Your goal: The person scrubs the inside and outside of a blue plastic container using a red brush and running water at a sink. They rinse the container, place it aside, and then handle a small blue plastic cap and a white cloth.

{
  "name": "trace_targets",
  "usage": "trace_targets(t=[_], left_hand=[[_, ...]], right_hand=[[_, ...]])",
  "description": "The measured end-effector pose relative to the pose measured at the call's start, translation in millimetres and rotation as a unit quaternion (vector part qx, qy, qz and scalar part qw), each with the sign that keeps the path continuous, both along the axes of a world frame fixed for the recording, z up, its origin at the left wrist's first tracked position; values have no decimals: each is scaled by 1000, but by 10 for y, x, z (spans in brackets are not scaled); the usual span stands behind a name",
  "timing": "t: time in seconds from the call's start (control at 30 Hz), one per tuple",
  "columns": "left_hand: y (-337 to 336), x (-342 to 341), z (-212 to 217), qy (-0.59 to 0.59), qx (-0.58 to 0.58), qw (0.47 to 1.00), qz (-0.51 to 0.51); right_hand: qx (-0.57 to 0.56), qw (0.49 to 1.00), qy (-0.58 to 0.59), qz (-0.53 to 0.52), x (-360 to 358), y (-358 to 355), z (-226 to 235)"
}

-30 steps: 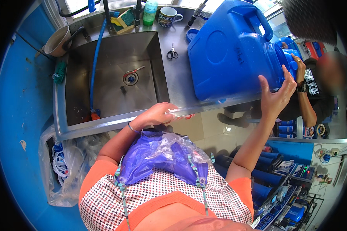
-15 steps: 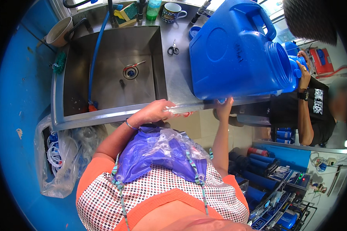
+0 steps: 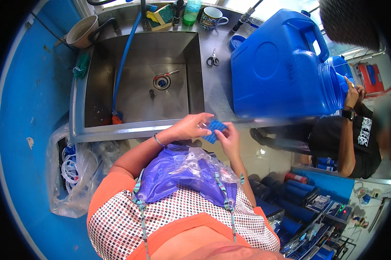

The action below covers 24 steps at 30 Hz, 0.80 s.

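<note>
Both my hands meet at the front edge of the steel counter (image 3: 221, 93) and hold a small flat blue piece with a grid pattern (image 3: 213, 130). My left hand (image 3: 189, 127) grips its left side, my right hand (image 3: 228, 138) its lower right. A big blue water jug (image 3: 280, 69) lies on its side on the counter to the right, its mouth pointing right. A clear plastic wrap and purple bag (image 3: 189, 173) hang at my chest below the hands.
A steel sink (image 3: 148, 78) with a blue hose (image 3: 124, 60) is on the left. Scissors (image 3: 212, 58), a mug (image 3: 213, 18), a green bottle (image 3: 192, 8) and sponges sit on the counter. Another person (image 3: 356, 130) crouches at right, a hand at the jug's mouth. A plastic bag (image 3: 72, 173) hangs lower left.
My right hand left the jug's side, dropped under the counter edge and came over to my left hand. Both now hold the small blue piece.
</note>
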<state>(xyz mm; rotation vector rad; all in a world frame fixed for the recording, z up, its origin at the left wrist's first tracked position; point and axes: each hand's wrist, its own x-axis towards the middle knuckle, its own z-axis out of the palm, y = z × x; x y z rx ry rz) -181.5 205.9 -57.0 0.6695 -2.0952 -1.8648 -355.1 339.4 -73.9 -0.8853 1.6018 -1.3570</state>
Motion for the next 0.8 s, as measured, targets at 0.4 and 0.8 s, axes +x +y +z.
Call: trace_targets(t=[0.4,0.8], left_hand=[[-378,453,-163,-46,-53,995,74],[-555,507,-86,48,135,978,151]], right_hand=[[-262,633,700,-200,-879,12,2436],[71,514,836,-177,-112,-706,2944]])
